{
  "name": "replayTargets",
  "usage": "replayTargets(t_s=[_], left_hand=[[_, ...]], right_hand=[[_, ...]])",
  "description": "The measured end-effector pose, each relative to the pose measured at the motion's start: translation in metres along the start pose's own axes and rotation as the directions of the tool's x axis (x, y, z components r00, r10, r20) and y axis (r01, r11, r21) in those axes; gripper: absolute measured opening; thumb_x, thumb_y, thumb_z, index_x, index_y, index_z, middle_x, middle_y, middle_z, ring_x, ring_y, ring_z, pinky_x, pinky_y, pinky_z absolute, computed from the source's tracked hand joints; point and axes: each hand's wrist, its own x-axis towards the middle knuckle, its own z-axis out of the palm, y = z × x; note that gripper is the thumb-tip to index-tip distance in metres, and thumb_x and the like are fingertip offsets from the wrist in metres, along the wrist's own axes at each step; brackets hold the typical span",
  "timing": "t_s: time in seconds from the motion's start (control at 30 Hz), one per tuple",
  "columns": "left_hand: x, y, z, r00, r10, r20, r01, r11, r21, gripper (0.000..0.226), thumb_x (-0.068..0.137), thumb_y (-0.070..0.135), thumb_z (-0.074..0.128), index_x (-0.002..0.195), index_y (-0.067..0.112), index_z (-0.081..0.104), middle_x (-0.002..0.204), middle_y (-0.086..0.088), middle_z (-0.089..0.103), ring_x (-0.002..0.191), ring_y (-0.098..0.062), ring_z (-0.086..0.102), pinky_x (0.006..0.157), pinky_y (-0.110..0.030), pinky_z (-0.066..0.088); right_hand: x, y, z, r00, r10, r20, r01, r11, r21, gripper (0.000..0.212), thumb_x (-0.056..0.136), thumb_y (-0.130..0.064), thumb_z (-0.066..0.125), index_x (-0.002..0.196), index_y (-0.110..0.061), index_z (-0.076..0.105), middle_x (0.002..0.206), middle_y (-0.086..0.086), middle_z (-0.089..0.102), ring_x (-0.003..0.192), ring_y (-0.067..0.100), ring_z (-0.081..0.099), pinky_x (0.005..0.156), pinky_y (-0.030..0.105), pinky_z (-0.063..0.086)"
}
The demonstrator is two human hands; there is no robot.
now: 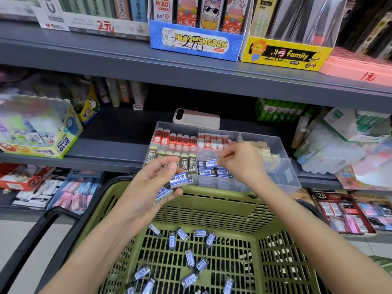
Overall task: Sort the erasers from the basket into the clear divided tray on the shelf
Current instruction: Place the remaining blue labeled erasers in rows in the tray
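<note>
My left hand (pixel 152 183) grips a small stack of blue-sleeved erasers (pixel 180 180) above the far rim of the green basket (pixel 212 200), with more loose erasers (pixel 189 257) on its floor. My right hand (pixel 244 164) curls its fingertips down at one eraser (pixel 210 163) in the front middle compartment of the clear divided tray (pixel 282 158); I cannot tell whether they pinch it or only touch it. I would lay it flat, label up, square with the blue row there and clear of the 2B erasers (pixel 186 164) alongside.
</note>
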Motion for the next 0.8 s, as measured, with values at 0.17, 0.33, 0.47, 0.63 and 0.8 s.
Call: replayTargets(t_s=[0.17, 0.33, 0.47, 0.63, 0.8], left_hand=[[0.0, -0.002, -0.001, 1.0, 0.004, 0.015, -0.004, 1.0, 0.014, 0.024, 0.071, 0.029, 0.066, 0.092, 0.02, 0.073, 0.082, -0.001, 0.071, 0.059, -0.013, 0.064, 0.055, -0.021, 0.053], [0.001, -0.002, -0.002, 1.0, 0.004, 0.019, -0.004, 1.0, 0.021, 0.022, 0.072, 0.028, 0.065, 0.09, 0.021, 0.074, 0.082, -0.001, 0.072, 0.059, -0.014, 0.064, 0.056, -0.021, 0.053], [0.001, -0.003, -0.001, 1.0, 0.003, 0.016, -0.003, 1.0, 0.025, 0.022, 0.073, 0.029, 0.064, 0.091, 0.019, 0.074, 0.082, -0.001, 0.071, 0.059, -0.014, 0.064, 0.056, -0.021, 0.053], [0.0, -0.003, 0.003, 1.0, 0.001, 0.006, -0.001, 1.0, 0.004, 0.025, 0.073, 0.031, 0.064, 0.092, 0.018, 0.073, 0.079, 0.001, 0.071, 0.059, -0.011, 0.064, 0.056, -0.019, 0.053], [0.0, -0.005, 0.004, 0.999, 0.037, -0.013, -0.037, 0.999, 0.023, 0.032, 0.073, 0.033, 0.062, 0.099, 0.016, 0.067, 0.079, -0.001, 0.072, 0.065, -0.011, 0.068, 0.057, -0.019, 0.053]], right_hand=[[0.004, -0.005, 0.013, 0.992, -0.055, 0.117, 0.08, 0.973, -0.218, 0.021, 0.085, -0.011, 0.053, 0.077, -0.009, 0.072, 0.083, 0.005, 0.072, 0.082, 0.022, 0.065, 0.073, 0.029, 0.049], [0.008, -0.004, 0.009, 0.964, -0.099, 0.246, 0.146, 0.973, -0.179, 0.017, 0.089, -0.012, 0.056, 0.089, -0.014, 0.073, 0.093, 0.0, 0.071, 0.084, 0.016, 0.06, 0.073, 0.026, 0.046], [0.007, -0.006, 0.003, 0.955, -0.129, 0.267, 0.196, 0.95, -0.244, 0.017, 0.09, -0.016, 0.055, 0.093, -0.017, 0.072, 0.095, -0.001, 0.07, 0.088, 0.017, 0.061, 0.076, 0.029, 0.05], [-0.022, -0.027, -0.009, 0.938, -0.27, 0.219, 0.234, 0.956, 0.175, 0.032, 0.093, -0.035, 0.053, 0.072, -0.016, 0.068, 0.069, 0.005, 0.064, 0.06, 0.012, 0.051, 0.057, 0.024, 0.039], [-0.054, -0.044, -0.012, 0.882, -0.248, 0.4, -0.035, 0.813, 0.581, 0.017, 0.086, -0.026, 0.066, 0.082, -0.01, 0.071, 0.063, 0.0, 0.064, 0.045, 0.004, 0.047, 0.043, 0.016, 0.041]])
